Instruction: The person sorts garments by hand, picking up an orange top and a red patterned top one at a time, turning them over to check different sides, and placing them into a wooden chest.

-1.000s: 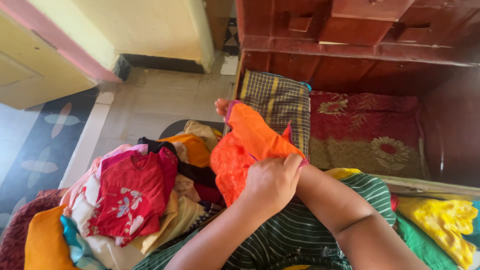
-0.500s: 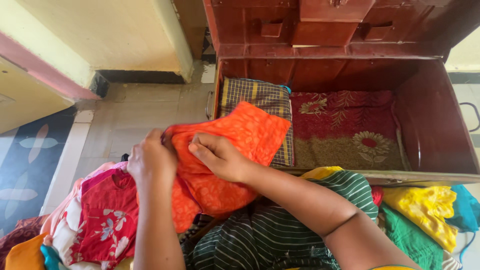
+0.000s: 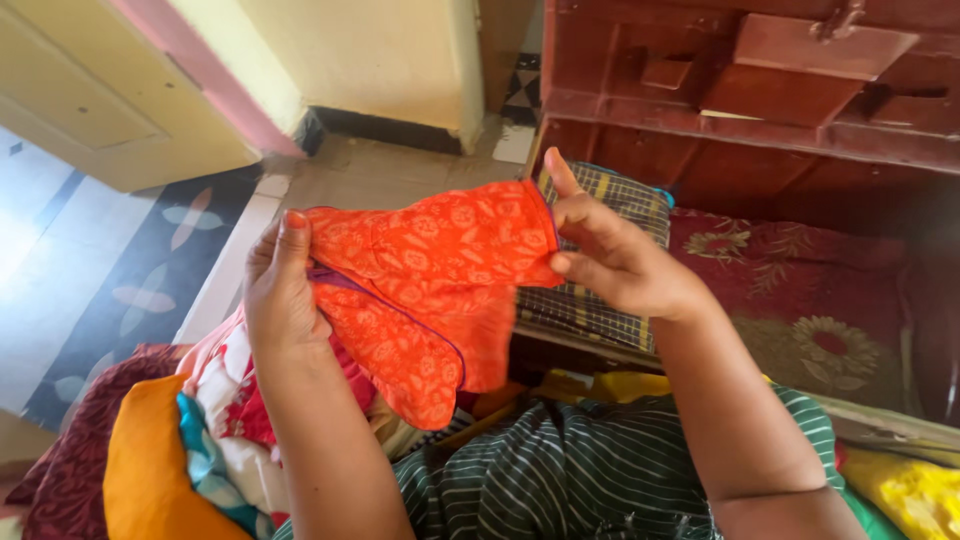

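Green striped cloth [image 3: 600, 470] lying nearest, across lap; heaped clothes [image 3: 210, 440] at left. Above these, left hand [image 3: 285, 290] pinching one end of orange printed garment [image 3: 430, 285], right hand [image 3: 610, 255] pinching opposite edge, index finger raised. Garment hanging stretched between hands, lower half drooping in fold. Advice: keeping top edge taut and level, corners matched before folding. Fabric thin, floral print, purple piping. Beyond: open red trunk [image 3: 760, 110] holding checked cloth [image 3: 600, 300].
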